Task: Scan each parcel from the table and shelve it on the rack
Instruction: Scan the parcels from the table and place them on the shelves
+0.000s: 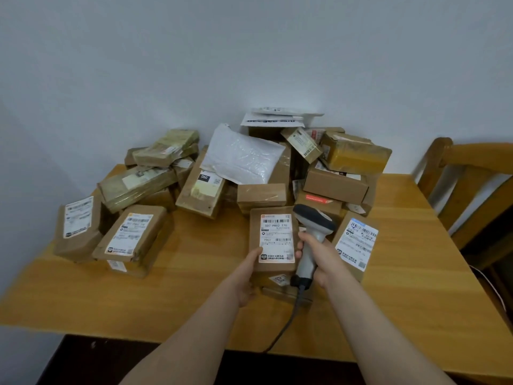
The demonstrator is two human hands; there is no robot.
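Left hand (248, 276) gripping labelled parcel (274, 240), right hand (319, 257) holding scanner (311, 240), wooden table (166, 295), parcel pile (249, 165)

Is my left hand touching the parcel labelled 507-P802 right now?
Touching. The head view shows the left hand gripping the parcel at its near left corner, thumb pressed on its top face.

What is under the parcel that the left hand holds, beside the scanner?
Another brown parcel lies under the held parcel; only its near edge with a small code sticker shows. Its top is covered.
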